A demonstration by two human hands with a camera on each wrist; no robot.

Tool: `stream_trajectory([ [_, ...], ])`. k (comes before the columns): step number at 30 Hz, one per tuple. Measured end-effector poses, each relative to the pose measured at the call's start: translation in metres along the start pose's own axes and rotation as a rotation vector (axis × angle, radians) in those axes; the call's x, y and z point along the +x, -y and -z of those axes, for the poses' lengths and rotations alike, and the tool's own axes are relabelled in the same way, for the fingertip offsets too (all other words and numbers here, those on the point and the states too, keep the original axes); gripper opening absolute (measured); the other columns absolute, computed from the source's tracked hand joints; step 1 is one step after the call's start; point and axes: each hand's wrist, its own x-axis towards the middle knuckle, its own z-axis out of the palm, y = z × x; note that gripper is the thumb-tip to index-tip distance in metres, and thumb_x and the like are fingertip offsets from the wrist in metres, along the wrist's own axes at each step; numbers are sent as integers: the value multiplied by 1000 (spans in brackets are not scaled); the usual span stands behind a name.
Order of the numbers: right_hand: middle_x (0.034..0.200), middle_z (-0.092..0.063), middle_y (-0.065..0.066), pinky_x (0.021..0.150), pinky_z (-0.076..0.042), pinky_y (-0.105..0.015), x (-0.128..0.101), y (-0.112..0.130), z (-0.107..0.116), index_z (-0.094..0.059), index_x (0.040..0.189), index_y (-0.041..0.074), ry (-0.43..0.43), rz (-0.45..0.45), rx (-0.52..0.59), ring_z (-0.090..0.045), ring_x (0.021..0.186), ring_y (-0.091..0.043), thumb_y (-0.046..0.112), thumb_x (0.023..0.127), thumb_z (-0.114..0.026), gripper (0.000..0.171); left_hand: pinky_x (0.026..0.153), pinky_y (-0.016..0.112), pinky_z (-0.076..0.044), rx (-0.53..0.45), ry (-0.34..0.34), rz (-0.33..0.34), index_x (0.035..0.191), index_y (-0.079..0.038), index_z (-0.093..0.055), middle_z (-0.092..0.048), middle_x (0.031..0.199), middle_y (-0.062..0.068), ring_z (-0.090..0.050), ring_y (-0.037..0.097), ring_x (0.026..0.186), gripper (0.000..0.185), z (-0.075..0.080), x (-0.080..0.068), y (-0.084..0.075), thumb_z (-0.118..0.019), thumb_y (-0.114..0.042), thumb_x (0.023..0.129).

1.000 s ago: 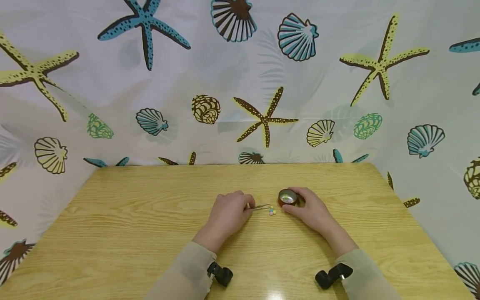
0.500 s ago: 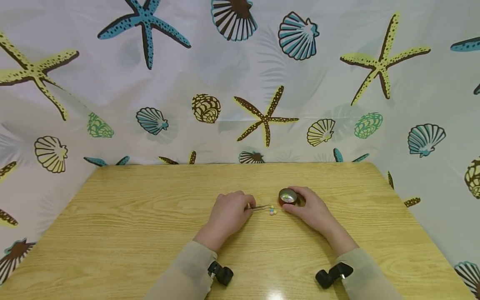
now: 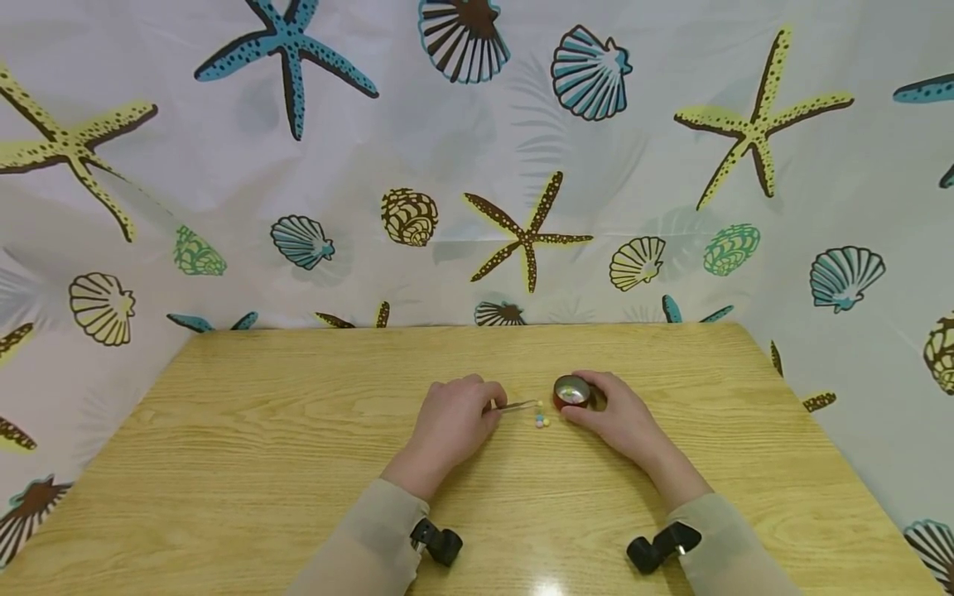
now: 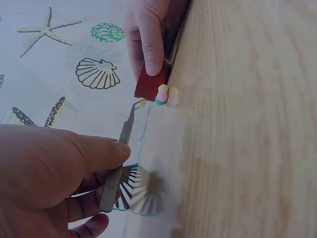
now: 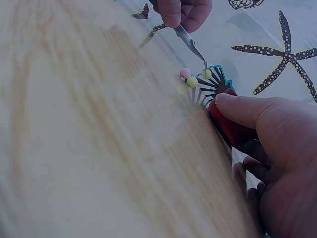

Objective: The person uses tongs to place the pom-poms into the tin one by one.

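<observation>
My left hand (image 3: 455, 422) pinches silver bent-tip tweezers (image 4: 115, 181) between thumb and fingers. A small yellow ball (image 5: 206, 74) sits at the tweezers' tips, lifted off the table. My right hand (image 3: 624, 418) grips a small round red tin (image 5: 229, 121) by its side, thumb on the near wall. In the head view the tin's mouth faces up, and several coloured bits show on its silvery inside. Left of the tin, a pink ball (image 5: 185, 73), a teal ball (image 4: 160, 100) and another yellow ball (image 3: 546, 422) lie close together on the table.
The wood-grain table (image 3: 298, 463) spreads around both hands. A pale cloth (image 3: 447, 149) printed with starfish and shells hangs behind it and along both sides. Each wrist carries a black camera mount, such as the left one (image 3: 440, 542).
The tweezers closed in on a yellow ball and have raised it away from the other balls, slightly up and back. My right hand and the tin have stayed put.
</observation>
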Motion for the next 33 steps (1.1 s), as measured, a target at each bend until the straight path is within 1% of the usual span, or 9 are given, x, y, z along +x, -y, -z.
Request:
stream_trajectory([
  [6, 146, -64, -17, 122, -38, -60, 0, 0, 0, -61, 154, 6, 0, -5, 15, -56, 143, -39, 29, 102, -85, 62, 81, 45, -50, -8, -31, -4, 110, -22, -85, -68, 87, -6, -63, 15, 78, 10, 2, 4, -4, -85, -19, 101],
  [13, 151, -62, -19, 123, -36, -61, 0, 2, -1, -62, 154, 5, -2, -15, 28, -53, 146, -40, 29, 102, -84, 61, 81, 46, -50, -18, -83, -24, 108, -22, -84, -67, 86, -7, -64, 15, 78, 8, 6, 11, -18, -85, -21, 101],
  [18, 151, -61, -19, 123, -36, -61, 0, 2, 0, -61, 155, 6, -4, -18, 22, -54, 146, -40, 30, 102, -84, 62, 83, 47, -50, -19, -100, -11, 109, -23, -83, -69, 89, -6, -66, 15, 80, 7, 4, 17, -26, -84, -22, 102],
  [26, 150, -62, -18, 123, -37, -61, 0, 0, -1, -60, 156, 6, 0, -26, 17, -55, 145, -40, 30, 103, -83, 63, 88, 51, -52, -17, -86, 1, 111, -23, -84, -74, 97, -3, -71, 19, 88, 9, -2, 24, -33, -83, -21, 103],
  [33, 150, -62, -18, 123, -36, -61, 0, 1, 0, -61, 155, 6, -4, -32, 23, -54, 145, -40, 30, 102, -84, 62, 88, 51, -52, -4, -58, 10, 112, -23, -84, -72, 94, -3, -70, 19, 86, 8, -10, 26, -34, -83, -23, 103],
])
